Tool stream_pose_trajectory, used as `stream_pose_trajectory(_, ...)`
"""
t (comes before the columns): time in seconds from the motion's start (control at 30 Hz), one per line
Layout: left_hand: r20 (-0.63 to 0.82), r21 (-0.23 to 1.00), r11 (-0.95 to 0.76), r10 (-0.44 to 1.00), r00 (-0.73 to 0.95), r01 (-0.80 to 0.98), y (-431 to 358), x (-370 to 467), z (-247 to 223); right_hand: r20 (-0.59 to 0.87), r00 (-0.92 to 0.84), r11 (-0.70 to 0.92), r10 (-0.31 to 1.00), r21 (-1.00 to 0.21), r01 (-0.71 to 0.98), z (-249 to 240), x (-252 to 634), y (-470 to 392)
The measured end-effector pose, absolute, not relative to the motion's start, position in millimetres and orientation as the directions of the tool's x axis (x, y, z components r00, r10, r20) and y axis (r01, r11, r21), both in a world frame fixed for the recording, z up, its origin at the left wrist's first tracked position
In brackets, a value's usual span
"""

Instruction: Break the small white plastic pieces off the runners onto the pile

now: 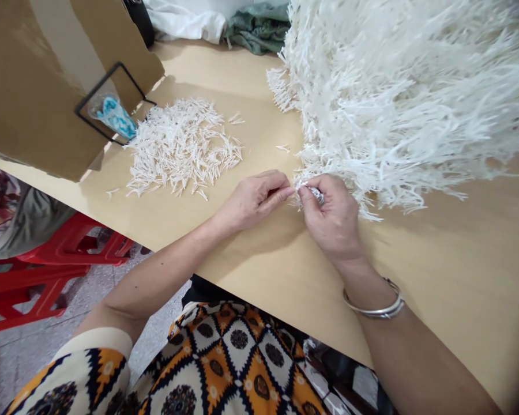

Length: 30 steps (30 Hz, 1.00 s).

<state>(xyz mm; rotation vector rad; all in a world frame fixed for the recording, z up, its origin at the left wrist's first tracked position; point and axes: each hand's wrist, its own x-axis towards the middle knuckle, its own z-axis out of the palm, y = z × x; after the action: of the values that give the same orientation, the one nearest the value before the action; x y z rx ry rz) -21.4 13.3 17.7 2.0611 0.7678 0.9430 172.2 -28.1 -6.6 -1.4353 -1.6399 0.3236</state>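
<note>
In the head view, my right hand (331,216) is closed, with thumb and fingers pressed round a small bunch of white branching plastic sprigs (315,195). My left hand (262,199) meets it from the left, its thumb and fingertips pinched together at the bunch's edge. What lies between those left fingertips is too small to make out. Just beyond my right hand rises a large heap of white branching plastic sprigs (398,109). Farther left on the table lies a lower pile of short white sprig pieces (181,144).
A cardboard box (47,75) stands at the table's left edge, beside a black wire frame (112,69) and a clear cup with blue-and-white contents (115,115). White cloth (185,23) and green cloth (259,27) lie at the back. Red stools (69,248) stand below left, near a seated person.
</note>
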Motion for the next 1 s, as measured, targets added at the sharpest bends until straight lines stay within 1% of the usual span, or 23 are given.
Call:
stream_pose_trajectory(0.1, 0.378, 0.832, -0.537, 0.733, 0.566, 0.14, 7, -21, 22, 0.44, 0.203, 0.194, 0.875, -0.703, 0.684, -17, 180, -15)
stream_pose_trajectory(0.17, 0.411, 0.824, -0.545, 0.763, 0.499, 0.155, 9, -23, 21, 0.416, 0.234, 0.162, 0.879, -0.721, 0.674, -22, 187, -11)
stream_pose_trajectory(0.23, 0.48, 0.776, -0.557, 0.825, 0.297, 0.295, 17, -29, 16, 0.406, 0.202, 0.193, 0.891, -0.743, 0.641, -24, 191, -11)
stream_pose_trajectory(0.3, 0.57, 0.702, -0.512, 0.821, 0.04, 0.495, 28, -37, 8, 0.411, 0.161, 0.24, 0.897, -0.76, 0.604, -24, 191, -15)
stream_pose_trajectory(0.33, 0.607, 0.664, -0.485, 0.794, -0.031, 0.569, 32, -40, 5, 0.413, 0.147, 0.256, 0.899, -0.766, 0.59, -24, 189, -17)
stream_pose_trajectory(0.37, 0.629, 0.632, -0.472, 0.776, -0.051, 0.614, 34, -42, 3, 0.413, 0.133, 0.266, 0.901, -0.769, 0.581, -23, 187, -19)
stream_pose_trajectory(0.4, 0.634, 0.607, -0.483, 0.773, -0.018, 0.631, 34, -42, 2, 0.412, 0.118, 0.274, 0.904, -0.768, 0.578, -22, 185, -21)
stream_pose_trajectory(0.43, 0.619, 0.593, -0.508, 0.784, 0.05, 0.625, 31, -40, 1, 0.414, 0.104, 0.284, 0.905, -0.765, 0.578, -20, 183, -23)
stream_pose_trajectory(0.53, 0.51, 0.583, -0.59, 0.801, 0.314, 0.558, 18, -27, 3, 0.458, 0.083, 0.329, 0.885, -0.743, 0.583, -16, 178, -26)
stream_pose_trajectory(0.6, 0.439, 0.585, -0.601, 0.799, 0.41, 0.545, 12, -18, 3, 0.501, 0.072, 0.367, 0.862, -0.717, 0.593, -13, 176, -26)
stream_pose_trajectory(0.7, 0.41, 0.628, -0.607, 0.79, 0.456, 0.487, 13, -15, 2, 0.532, 0.036, 0.396, 0.846, -0.673, 0.625, -12, 176, -27)
stream_pose_trajectory(0.8, 0.417, 0.706, -0.608, 0.771, 0.481, 0.362, 17, -19, 4, 0.533, 0.033, 0.383, 0.845, -0.648, 0.658, -15, 176, -27)
stream_pose_trajectory(0.9, 0.386, 0.785, -0.558, 0.78, 0.492, 0.269, 16, -21, 8, 0.539, 0.038, 0.37, 0.841, -0.627, 0.686, -19, 176, -24)
stream_pose_trajectory(1.0, 0.339, 0.859, -0.481, 0.792, 0.507, 0.177, 10, -19, 10, 0.533, 0.111, 0.307, 0.839, -0.631, 0.713, -24, 180, -17)
